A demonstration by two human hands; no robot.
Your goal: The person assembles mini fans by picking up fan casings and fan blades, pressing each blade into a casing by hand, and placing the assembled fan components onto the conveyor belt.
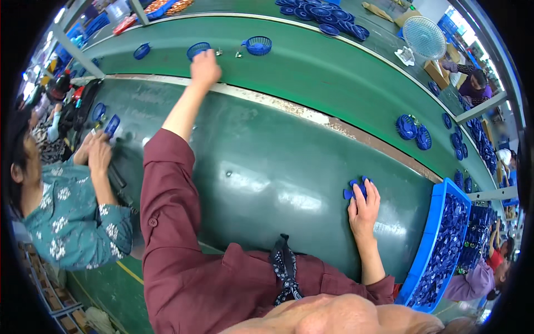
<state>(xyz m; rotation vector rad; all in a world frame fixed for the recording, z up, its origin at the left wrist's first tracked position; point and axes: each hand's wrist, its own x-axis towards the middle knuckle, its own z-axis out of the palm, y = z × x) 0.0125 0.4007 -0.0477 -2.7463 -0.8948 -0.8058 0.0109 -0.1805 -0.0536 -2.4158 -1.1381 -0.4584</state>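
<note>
My left hand [205, 70] reaches over the ledge onto the green conveyor belt. Its fingers are closed at the rim of a round blue slotted fan guard [198, 50]; the fingertips are partly hidden. Beside that guard, small metallic parts lie close to another blue fan guard [259, 45]. A third fan guard [142, 51] is farther left on the belt. At the right of the green worktable, my right hand [365, 210] curls its fingers round a small blue fan blade [354, 189], whose lobes poke out past the fingertips.
A blue bin [428, 245] full of small blue pieces stands at the worktable's right end. Left of me, a co-worker's hands [98, 151] work near blue guards. Across the belt are a pile of blue discs [325, 14] and a pale fan [424, 38]. More guards [414, 131] sit right.
</note>
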